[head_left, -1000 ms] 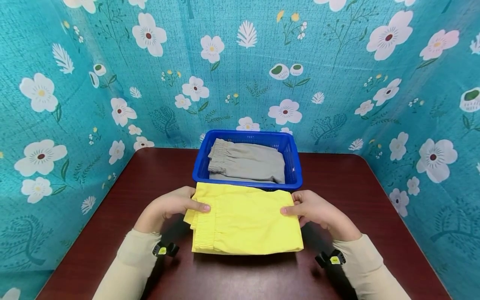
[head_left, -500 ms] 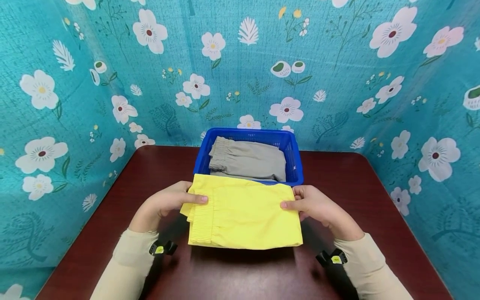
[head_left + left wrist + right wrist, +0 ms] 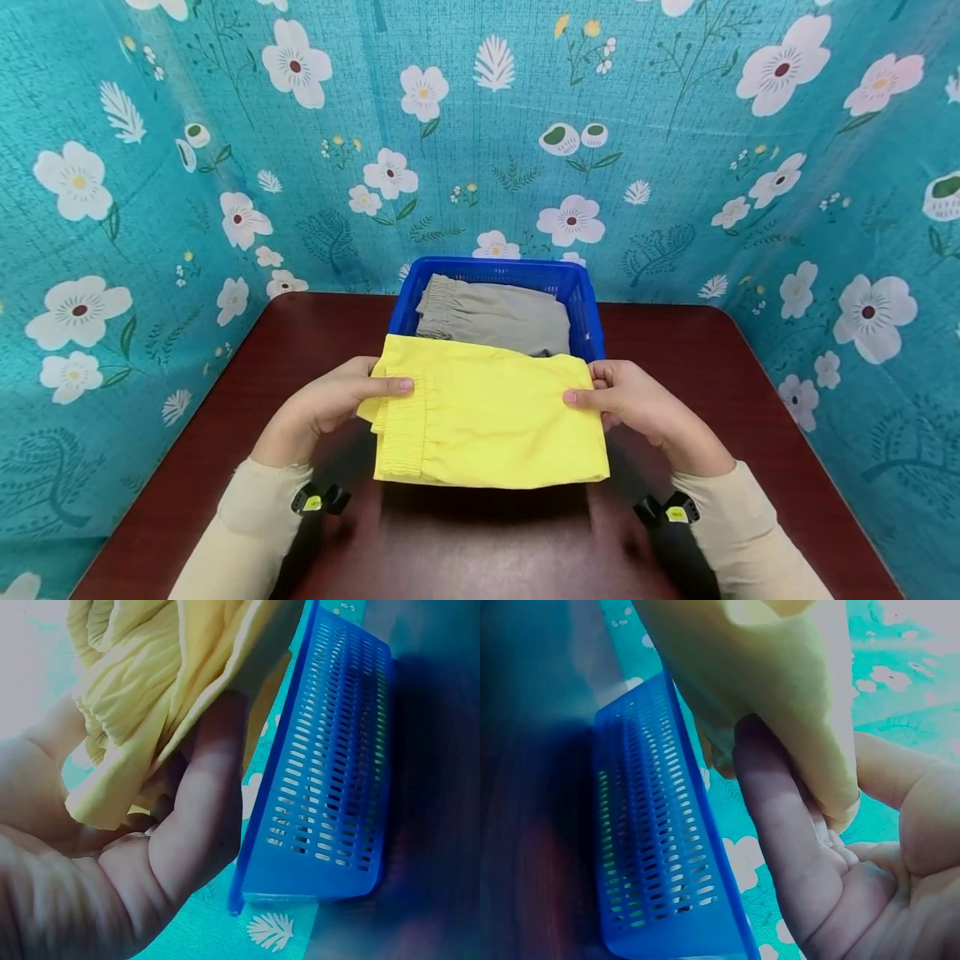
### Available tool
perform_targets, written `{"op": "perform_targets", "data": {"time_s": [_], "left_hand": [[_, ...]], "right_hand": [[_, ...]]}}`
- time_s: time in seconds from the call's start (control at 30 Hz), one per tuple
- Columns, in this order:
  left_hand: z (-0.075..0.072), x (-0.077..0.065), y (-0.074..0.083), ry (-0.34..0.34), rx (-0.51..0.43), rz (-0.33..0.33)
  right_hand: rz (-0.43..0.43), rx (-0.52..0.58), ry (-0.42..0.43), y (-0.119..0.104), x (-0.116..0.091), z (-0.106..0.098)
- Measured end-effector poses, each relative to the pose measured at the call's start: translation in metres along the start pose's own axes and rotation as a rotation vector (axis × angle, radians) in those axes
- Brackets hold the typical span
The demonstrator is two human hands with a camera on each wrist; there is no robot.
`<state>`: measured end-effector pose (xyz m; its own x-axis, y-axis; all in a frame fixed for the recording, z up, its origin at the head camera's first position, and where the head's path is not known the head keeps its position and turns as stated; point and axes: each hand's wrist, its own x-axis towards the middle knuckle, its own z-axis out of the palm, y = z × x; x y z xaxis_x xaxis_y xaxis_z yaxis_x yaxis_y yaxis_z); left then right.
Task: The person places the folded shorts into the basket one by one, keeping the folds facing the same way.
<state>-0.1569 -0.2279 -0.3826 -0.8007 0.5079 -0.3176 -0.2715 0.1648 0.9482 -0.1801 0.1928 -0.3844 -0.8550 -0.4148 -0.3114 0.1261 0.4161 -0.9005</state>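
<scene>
A folded pair of yellow pants (image 3: 491,417) with a gathered elastic waistband hangs level above the table, held between both hands. My left hand (image 3: 341,398) pinches the waistband side, thumb on top and fingers underneath. At the opposite side my right hand (image 3: 637,408) grips the folded edge the same way. Behind the pants stands a blue basket (image 3: 592,321), its front rim hidden by the yellow cloth. Folded grey pants (image 3: 502,312) lie inside it. The left wrist view shows the layered waistband folds (image 3: 135,697) over curled fingers.
The dark red-brown table (image 3: 315,333) carries the basket near its back edge. A teal floral curtain (image 3: 465,150) surrounds the table at the back and both sides. Each wrist wears a small black camera (image 3: 321,500).
Both hands have raised the yellow pants and moved them forward toward the basket. The cloth now covers the basket's front rim and part of the grey pants.
</scene>
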Motion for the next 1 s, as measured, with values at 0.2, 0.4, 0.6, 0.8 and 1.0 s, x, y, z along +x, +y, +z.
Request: {"op": "perform_targets", "data": {"time_s": [0.2,0.4,0.6,0.8,1.0], "left_hand": [[0.000,-0.001,0.011,0.053,-0.005,0.009],[0.000,0.004,0.016,0.105,-0.039,0.015],[0.001,0.010,0.020,0.141,-0.080,0.017],[0.000,0.017,0.024,0.168,-0.092,0.019],[-0.004,0.024,0.031,0.196,-0.094,0.014]], "right_hand": [[-0.008,0.016,0.025,-0.009,0.005,-0.005],[-0.016,0.038,0.052,-0.013,0.011,-0.010],[-0.019,0.061,0.082,-0.016,0.018,-0.013],[-0.029,0.082,0.102,-0.019,0.022,-0.016],[-0.027,0.085,0.128,-0.023,0.028,-0.021]]}}
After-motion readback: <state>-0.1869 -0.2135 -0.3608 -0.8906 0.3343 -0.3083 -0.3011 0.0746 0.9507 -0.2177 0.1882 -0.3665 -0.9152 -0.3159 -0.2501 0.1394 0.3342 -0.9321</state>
